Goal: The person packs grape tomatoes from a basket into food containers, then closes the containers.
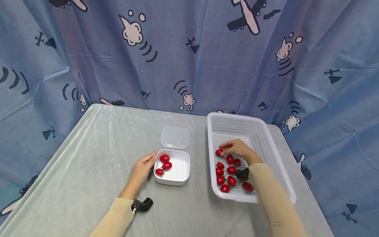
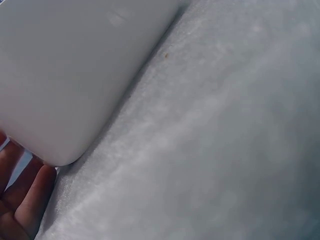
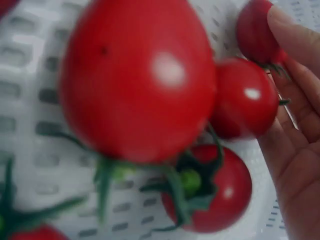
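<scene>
In the head view, my right hand [image 1: 238, 149] reaches into the white perforated basket [image 1: 211, 138] and pinches a red cherry tomato [image 1: 219, 152] near its left wall. The right wrist view shows the thumb [image 3: 295, 37] against this tomato [image 3: 255, 32], with fingers behind it. Several other cherry tomatoes [image 1: 231, 180] with green stems lie on the basket floor. My left hand [image 1: 142, 169] rests on the left side of a small white box [image 1: 171, 182], its fingers touching the wall. Inside the box are three cherry tomatoes [image 1: 167, 165], grouped at the left.
A clear rectangular lid [image 1: 175, 137] lies flat just behind the white box. Pale grey cloth [image 1: 88, 171] covers the table. Behind it hangs a blue curtain [image 1: 177, 42] printed with planes and clouds. The basket's walls stand higher than the tomatoes.
</scene>
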{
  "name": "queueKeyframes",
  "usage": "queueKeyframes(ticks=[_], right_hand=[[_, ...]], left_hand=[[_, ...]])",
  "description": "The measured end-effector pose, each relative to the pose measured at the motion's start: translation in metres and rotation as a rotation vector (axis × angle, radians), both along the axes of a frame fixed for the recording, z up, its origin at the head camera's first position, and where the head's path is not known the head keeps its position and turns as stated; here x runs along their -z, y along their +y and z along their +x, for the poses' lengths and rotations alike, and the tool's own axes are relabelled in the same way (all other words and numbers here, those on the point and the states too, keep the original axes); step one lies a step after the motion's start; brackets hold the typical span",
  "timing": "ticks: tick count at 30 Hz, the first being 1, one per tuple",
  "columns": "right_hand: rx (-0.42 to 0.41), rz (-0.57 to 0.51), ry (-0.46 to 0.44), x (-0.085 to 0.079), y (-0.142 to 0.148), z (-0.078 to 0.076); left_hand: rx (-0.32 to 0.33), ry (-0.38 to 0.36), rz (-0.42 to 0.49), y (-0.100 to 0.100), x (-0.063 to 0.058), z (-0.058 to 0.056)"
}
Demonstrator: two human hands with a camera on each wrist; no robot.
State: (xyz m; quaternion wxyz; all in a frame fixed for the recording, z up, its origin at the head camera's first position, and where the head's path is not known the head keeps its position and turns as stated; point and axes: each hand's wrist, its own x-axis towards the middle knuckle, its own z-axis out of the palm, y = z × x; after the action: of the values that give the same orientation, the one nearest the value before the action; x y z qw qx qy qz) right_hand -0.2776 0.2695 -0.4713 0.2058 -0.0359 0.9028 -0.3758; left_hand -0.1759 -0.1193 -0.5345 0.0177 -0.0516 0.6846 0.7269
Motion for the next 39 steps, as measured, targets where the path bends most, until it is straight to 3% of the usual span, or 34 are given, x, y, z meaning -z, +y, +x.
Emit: queueKeyframes(ticks=[10, 20, 28, 39], right_hand=[[0.072, 0.033, 0.006, -0.006, -0.006, 0.001], [0.194, -0.179, 0.112, -0.053, -0.017, 0.011], [0.179, -0.232, 0.181, -0.080, -0.054, 0.028], [0.184, -0.264, 0.147, -0.091, -0.097, 0.039]], left_hand=[[-0.003, 0.003, 0.005, 0.000, 0.001, 0.000], [0.001, -0.019, -0.009, 0.000, -0.001, 0.000], [-0.011, -0.004, -0.005, 0.000, -0.001, 0.000], [-0.001, -0.014, -0.001, 0.001, 0.000, -0.001]])
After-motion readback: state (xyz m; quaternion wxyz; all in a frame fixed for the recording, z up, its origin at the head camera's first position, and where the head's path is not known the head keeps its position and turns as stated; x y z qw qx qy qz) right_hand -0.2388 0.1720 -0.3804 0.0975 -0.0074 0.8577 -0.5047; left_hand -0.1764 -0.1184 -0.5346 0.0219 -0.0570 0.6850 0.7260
